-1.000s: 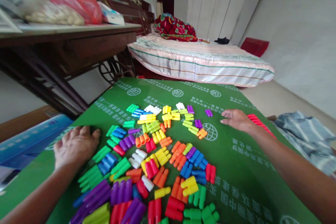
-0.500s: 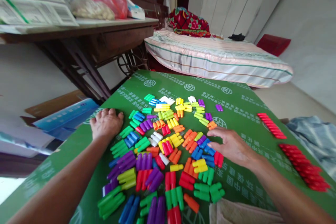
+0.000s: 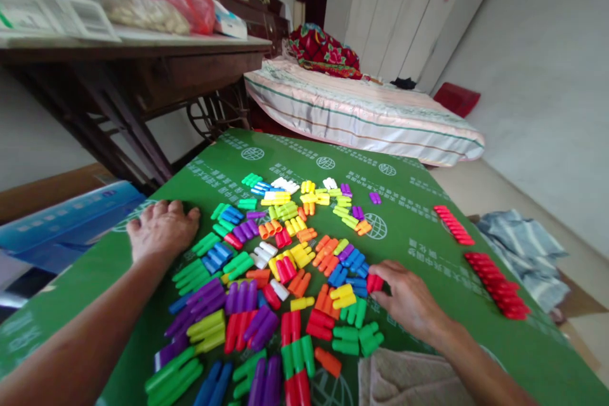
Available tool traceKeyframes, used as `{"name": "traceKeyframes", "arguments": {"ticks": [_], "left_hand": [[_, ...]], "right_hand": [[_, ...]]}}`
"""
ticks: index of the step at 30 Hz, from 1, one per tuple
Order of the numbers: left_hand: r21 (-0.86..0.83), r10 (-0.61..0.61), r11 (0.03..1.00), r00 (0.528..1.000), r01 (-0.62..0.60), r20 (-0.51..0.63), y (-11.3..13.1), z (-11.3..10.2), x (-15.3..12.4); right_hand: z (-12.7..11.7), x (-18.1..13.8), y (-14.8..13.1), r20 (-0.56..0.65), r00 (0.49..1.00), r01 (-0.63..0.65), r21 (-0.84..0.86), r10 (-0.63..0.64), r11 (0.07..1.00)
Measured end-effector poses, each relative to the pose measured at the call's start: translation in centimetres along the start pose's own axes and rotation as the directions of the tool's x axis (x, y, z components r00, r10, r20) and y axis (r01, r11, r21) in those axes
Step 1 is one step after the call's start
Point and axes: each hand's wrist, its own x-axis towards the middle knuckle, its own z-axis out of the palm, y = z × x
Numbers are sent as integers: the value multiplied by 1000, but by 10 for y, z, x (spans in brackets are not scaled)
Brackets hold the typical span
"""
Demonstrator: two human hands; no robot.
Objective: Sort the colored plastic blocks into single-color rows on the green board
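Right hand (image 3: 409,301) pinches a glossy red plastic piece (image 3: 374,283), ribbed like joined tubes, at three o'clock of the pile (image 3: 285,266); left hand (image 3: 162,235) lies flat, released, at ten o'clock on the smooth green mat (image 3: 409,222).

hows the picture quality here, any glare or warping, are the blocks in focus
Head view: soft daylight, with a bright sheen on the white panels at the back; wide-angle warping tilts the dark table; the coloured blocks on the green mat look sharp.
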Motion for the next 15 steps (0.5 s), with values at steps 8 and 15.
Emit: {"name": "traceKeyframes", "arguments": {"ticks": [8, 15], "left_hand": [[41, -35, 999, 999, 34, 24, 1, -1, 8], [64, -17, 998, 1000, 16, 25, 1, -7, 5]], "right_hand": [[0, -4, -7, -25, 999, -30, -2, 30, 1000], [5, -10, -3, -27, 999, -45, -56, 43, 997]]}}
